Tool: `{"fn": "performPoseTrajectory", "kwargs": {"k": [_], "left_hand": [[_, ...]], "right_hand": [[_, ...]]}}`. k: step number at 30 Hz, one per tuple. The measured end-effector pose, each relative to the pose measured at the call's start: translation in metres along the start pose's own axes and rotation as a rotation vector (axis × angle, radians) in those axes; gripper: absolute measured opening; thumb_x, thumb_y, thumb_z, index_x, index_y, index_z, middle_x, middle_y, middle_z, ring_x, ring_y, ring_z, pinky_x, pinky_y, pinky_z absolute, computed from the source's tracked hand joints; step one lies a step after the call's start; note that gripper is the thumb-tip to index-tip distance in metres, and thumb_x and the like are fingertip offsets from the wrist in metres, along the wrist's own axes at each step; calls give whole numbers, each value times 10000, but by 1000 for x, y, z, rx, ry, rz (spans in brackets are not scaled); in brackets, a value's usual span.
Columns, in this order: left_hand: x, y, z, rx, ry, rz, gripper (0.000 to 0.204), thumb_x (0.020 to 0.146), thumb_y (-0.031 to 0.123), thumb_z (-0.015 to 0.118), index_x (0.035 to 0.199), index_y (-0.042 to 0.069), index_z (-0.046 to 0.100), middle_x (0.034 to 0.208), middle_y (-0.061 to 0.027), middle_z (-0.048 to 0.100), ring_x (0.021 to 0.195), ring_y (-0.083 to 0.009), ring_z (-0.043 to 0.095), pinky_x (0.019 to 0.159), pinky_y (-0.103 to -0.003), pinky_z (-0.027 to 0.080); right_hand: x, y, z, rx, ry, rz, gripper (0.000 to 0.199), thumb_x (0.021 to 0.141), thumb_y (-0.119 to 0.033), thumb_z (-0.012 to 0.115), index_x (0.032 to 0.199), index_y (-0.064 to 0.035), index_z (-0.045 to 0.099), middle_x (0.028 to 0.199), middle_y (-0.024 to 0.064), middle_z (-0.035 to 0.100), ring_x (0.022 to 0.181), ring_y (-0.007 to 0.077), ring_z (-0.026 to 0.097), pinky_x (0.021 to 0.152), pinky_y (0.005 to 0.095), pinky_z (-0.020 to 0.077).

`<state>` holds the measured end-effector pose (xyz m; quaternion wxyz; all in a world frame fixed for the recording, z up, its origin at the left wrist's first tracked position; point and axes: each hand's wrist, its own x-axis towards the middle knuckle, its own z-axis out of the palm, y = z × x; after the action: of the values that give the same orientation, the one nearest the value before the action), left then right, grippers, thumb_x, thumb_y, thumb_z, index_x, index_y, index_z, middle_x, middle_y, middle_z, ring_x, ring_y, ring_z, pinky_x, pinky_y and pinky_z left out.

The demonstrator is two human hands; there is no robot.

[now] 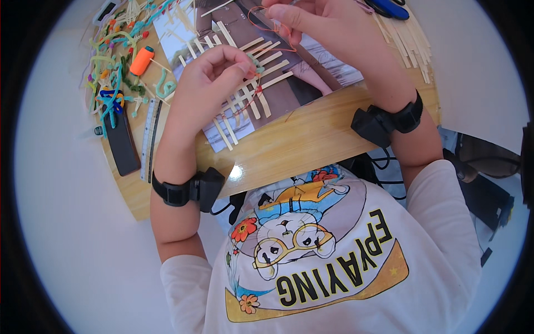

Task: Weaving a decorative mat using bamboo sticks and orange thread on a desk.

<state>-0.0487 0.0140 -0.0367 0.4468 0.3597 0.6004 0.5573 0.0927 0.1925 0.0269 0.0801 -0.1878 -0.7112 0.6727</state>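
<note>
My left hand (214, 75) is closed, thumb and forefinger pinched at a lattice of flat pale wooden sticks (267, 68). The sticks cross one another, and part of the lattice is hidden under this hand. A pale green fuzzy bit (257, 65) shows at the fingertips, with orange thread wound about some crossings lower down. Up and to the right, my right hand (320, 22) is raised off the table, its fingers pinching a loose orange thread (286, 50). The thread hangs in a loop and trails toward the lattice. Beneath lies a large printed picture sheet (334, 67).
At the left are tangled colourful pipe cleaners (119, 72), an orange thread spool (142, 60), a dark flat case (121, 142) and a ruler (148, 139). Loose wooden sticks (409, 47) and a blue-black handled tool (389, 8) lie far right. The wooden table (289, 147) has its edge near me.
</note>
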Motion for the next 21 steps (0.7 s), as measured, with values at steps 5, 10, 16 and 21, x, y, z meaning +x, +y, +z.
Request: {"fn": "performPoseTrajectory", "kwargs": {"k": [5,10,16,21], "left_hand": [[4,0,-1,-13,4,-8,105,911,91,588,979,13,606,941,-51,655,903,-108,623,846,-249,500],[1,4,-1,-14,11,14,118,913,101,588,985,9,606,968,-74,663,930,-133,630,873,-276,501],[5,7,0,-13,2,-2,91,899,79,565,947,7,593,1037,-108,665,994,-170,635,915,-299,495],[2,5,-1,-42,32,6,74,895,59,550,930,7,588,1147,-144,629,1025,-185,628,953,-307,482]], "right_hand": [[31,40,15,-643,633,-624,317,898,-120,643,1178,0,554,892,73,653,790,132,613,697,246,499],[20,35,-37,-1098,593,-733,306,880,-139,660,1149,-4,603,1023,110,675,938,205,632,815,283,489],[-12,-25,-14,-289,-169,197,185,855,-141,674,986,-9,668,1053,129,647,1021,292,585,856,374,460],[2,54,16,-534,40,-414,206,834,-233,667,908,-48,719,762,113,680,680,232,645,626,319,498]]}}
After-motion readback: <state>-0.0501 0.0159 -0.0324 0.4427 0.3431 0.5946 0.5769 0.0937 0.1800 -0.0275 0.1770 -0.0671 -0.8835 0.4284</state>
